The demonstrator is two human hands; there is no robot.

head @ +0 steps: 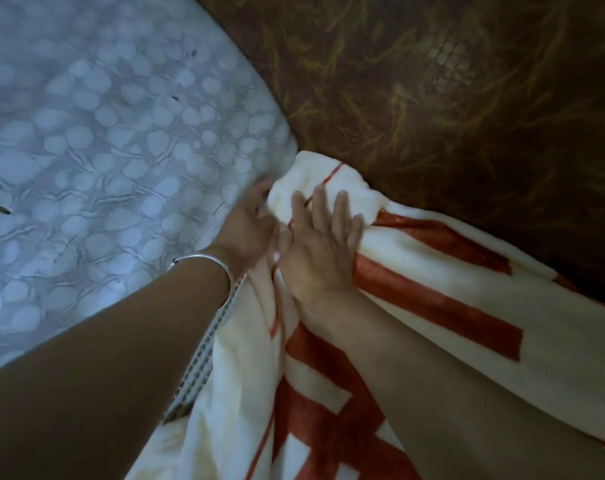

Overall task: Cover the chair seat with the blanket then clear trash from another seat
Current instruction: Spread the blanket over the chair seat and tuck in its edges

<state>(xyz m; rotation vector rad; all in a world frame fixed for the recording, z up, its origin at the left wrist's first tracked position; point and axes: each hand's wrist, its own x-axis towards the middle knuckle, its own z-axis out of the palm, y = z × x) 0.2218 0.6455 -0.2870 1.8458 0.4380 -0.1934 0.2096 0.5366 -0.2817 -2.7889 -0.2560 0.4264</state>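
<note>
Dim light. Pale quilted surface (103, 150) with pebble pattern fills 9 to 11 o'clock; dark specks (174, 97) on it. Brown surface with gold streaks (450, 116) spans 12 to 3. Cream blanket (432, 271) with red bands runs from centre to 5 o'clock, edge touching both surfaces. Right hand (321, 244) lies flat on the blanket, fingers spread. Left hand (249, 223), bangle (204, 261) on wrist, at the blanket's edge; grip blurred, can't tell. Checked strip (207, 341) under left forearm. Red shapes unreadable.
</note>
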